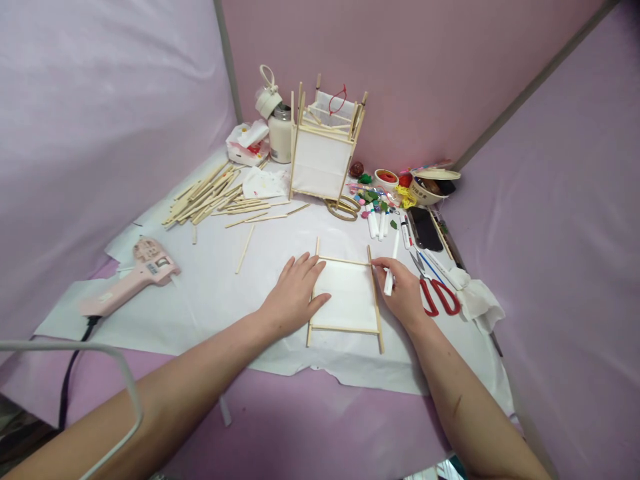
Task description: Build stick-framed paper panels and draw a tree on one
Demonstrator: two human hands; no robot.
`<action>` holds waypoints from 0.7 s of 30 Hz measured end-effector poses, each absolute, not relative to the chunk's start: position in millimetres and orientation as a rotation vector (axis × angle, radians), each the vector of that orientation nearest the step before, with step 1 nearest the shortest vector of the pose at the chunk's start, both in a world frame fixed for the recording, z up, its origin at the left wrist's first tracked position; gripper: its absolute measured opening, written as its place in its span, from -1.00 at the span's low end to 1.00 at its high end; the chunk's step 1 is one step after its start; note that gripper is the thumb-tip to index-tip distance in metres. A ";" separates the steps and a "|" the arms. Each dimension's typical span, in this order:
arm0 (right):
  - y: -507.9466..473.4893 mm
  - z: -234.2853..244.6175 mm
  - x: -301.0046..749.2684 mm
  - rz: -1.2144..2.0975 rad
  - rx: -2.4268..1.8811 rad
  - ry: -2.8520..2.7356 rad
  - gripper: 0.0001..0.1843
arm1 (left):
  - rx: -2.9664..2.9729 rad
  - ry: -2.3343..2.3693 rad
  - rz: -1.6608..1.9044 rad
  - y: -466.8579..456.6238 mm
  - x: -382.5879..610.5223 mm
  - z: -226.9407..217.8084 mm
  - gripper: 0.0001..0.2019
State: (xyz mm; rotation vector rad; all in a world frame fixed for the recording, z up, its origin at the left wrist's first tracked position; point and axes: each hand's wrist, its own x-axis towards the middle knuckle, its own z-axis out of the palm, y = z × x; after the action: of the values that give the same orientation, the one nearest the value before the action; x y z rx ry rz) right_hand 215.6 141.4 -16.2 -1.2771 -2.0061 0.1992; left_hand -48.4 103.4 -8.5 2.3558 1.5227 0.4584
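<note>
My left hand lies flat with its fingers on the left part of a paper-covered frame of wooden sticks, holding nothing. The frame lies flat on white paper. My right hand grips a white marker upright, just beside the frame's right stick. The marker's tip is hidden by my fingers or too small to make out. A finished paper-and-stick lantern box stands upright further back.
Loose wooden sticks lie back left, and a pink hot glue gun with a black cable lies left. Several markers and red-handled scissors sit right, beside crumpled tissue. Pink cloth walls surround the white paper sheet.
</note>
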 end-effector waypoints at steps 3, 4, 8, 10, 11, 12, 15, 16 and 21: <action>141.9 -16.5 216.4 0.210 -1.266 -2.005 -0.78 | 2.349 1.512 0.496 103.3 -49.3 -10.0 -0.43; 142.1 -16.6 216.7 0.210 -1.261 -2.006 -0.78 | 2.350 1.507 0.513 103.3 -49.7 -10.7 -0.43; 143.3 -17.0 217.6 0.213 -1.253 -2.008 -0.77 | 2.354 1.499 0.532 103.3 -50.7 -13.0 -0.45; 143.5 -16.7 217.5 0.216 -1.251 -2.007 -0.77 | 2.353 1.498 0.537 103.4 -50.7 -13.1 -0.45; 143.3 -16.3 217.3 0.216 -1.249 -2.003 -0.77 | 2.351 1.496 0.541 103.4 -50.7 -12.8 -0.45; 142.8 -15.7 217.0 0.216 -1.249 -1.998 -0.78 | 2.349 1.495 0.542 103.4 -50.6 -12.3 -0.46; 140.2 -13.5 215.7 0.237 -1.244 -1.968 -0.77 | 2.341 1.493 0.530 103.3 -50.5 -10.7 -0.47; 139.2 -13.1 215.4 0.259 -1.233 -1.954 -0.76 | 2.340 1.489 0.529 103.2 -50.5 -10.3 -0.48; 138.7 -16.8 215.9 0.359 -1.145 -1.831 -0.63 | 2.339 1.463 0.552 103.1 -51.2 -10.4 -0.51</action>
State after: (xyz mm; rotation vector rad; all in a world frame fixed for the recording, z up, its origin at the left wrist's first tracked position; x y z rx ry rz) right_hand 215.9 138.7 -16.8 -1.1453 -1.8306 0.3594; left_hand -51.2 103.1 -10.4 2.3386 1.4627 0.5520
